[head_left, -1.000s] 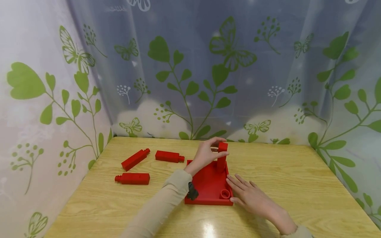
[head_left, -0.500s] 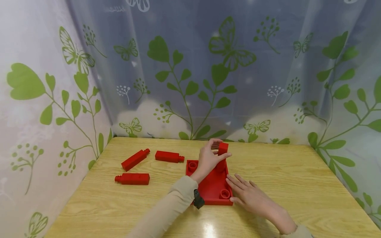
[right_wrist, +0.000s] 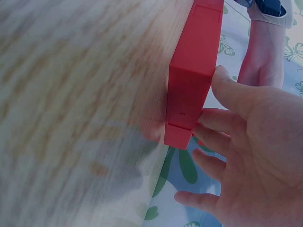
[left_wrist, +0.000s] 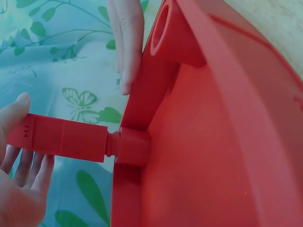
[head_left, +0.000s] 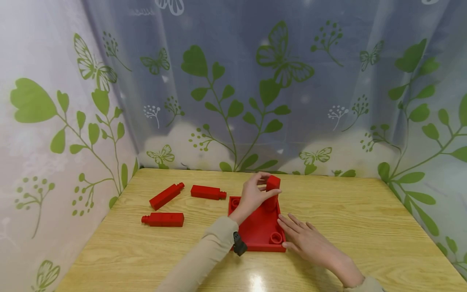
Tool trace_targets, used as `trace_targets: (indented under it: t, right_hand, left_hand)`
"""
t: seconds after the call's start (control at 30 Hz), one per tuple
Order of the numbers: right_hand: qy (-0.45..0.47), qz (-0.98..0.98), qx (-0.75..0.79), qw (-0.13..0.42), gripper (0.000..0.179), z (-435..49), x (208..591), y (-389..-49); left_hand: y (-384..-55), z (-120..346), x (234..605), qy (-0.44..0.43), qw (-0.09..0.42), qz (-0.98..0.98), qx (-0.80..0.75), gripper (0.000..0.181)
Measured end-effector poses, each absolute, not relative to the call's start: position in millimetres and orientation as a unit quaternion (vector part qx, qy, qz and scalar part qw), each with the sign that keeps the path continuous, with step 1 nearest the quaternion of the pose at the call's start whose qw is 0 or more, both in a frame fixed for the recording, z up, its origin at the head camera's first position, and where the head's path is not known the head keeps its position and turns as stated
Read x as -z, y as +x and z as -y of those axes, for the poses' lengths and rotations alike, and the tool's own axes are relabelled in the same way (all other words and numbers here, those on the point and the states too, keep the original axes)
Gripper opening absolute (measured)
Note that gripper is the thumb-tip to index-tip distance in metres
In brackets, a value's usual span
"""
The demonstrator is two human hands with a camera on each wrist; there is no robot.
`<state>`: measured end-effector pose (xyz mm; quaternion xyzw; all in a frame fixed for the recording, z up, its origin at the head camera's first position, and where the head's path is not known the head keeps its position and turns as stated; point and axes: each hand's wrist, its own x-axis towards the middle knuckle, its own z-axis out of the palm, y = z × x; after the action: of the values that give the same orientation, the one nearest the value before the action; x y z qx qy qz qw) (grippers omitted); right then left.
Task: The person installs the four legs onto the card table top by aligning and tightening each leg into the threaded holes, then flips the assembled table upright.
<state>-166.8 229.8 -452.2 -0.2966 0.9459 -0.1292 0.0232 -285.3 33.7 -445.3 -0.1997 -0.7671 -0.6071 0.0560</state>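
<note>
My left hand point(head_left: 252, 195) grips a red square leg point(head_left: 273, 184) by its upper end, thumb on the near side. The leg stands upright over the far right corner of a red square tabletop point(head_left: 257, 247), which lies with its raised rim up. In the left wrist view, the threaded end of the leg point(left_wrist: 66, 137) sits at the mouth of a round socket point(left_wrist: 135, 147), some thread still showing. My right hand point(head_left: 310, 245), fingers extended, rests against the tabletop's right side; the right wrist view shows its fingertips at the red outer wall point(right_wrist: 189, 99).
Three more red legs with threaded ends, a slanted one point(head_left: 166, 196), a far one point(head_left: 206, 192) and a near one point(head_left: 163, 219), lie to the left on the wooden table point(head_left: 120, 251). Another socket point(head_left: 275, 238) is at the near right corner. A patterned curtain point(head_left: 233, 101) hangs behind.
The leg has turned about its own axis, its top now showing a corner toward me. My left hand shifted slightly around it; my right hand has stayed put.
</note>
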Motion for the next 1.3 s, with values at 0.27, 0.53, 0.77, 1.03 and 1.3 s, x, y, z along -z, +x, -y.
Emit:
trace_targets:
  t: [0.27,0.53,0.77,1.03,1.3]
  right_hand:
    - [-0.296,-0.945,0.134,0.025,0.063,-230,453,-167]
    - [-0.299,-0.945,0.129,0.023,0.063,-230,453,-166]
    - [-0.298,-0.945,0.129,0.026,0.064,-230,453,-166]
    - [-0.297,-0.946,0.129,0.031,0.064,-230,452,-166]
    - [-0.297,-0.947,0.122,0.024,0.063,-230,452,-168]
  left_hand:
    - [-291,-25,446,-0.274,0.006,0.742,0.611,0.045]
    - [-291,-24,445,-0.300,-0.029,0.725,0.619,0.049]
    - [-287,-29,446,-0.270,0.006,0.746,0.608,0.051]
    - [-278,-44,447,-0.201,0.128,0.821,0.519,0.054]
    - [-278,-50,448,-0.166,0.160,0.829,0.510,0.052]
